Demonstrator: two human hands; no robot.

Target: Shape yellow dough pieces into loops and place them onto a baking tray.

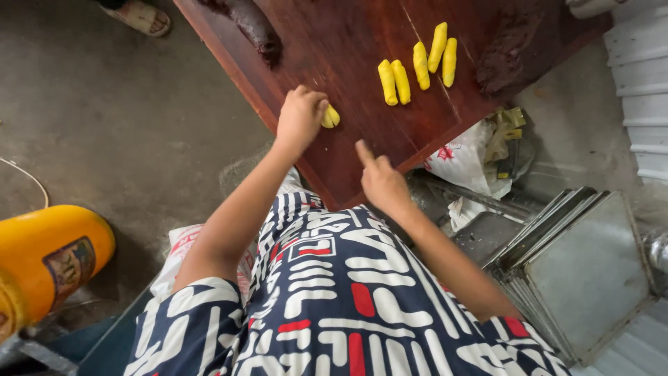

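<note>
- Dough, a small yellow piece point(330, 116), lay near the desk's point(334, 49) near-left edge, pinched in the fingers of the left hand point(300, 115).
- Right hand point(381, 179) hovered empty just beside the near corner, index finger out and the other fingers loosely curled.
- Five finished yellow rolls point(417, 64) lay towards the far right of the desk, touching in a pair and a trio.
- Dark brown lumps point(254, 26) sat along the far edge.
- Judging by its look, the piece was light, soft and easily dented, perhaps a little sticky; it was best held gently at its middle with the fingertips.
- Metal trays point(584, 271) leaned below the desk's right side.
</note>
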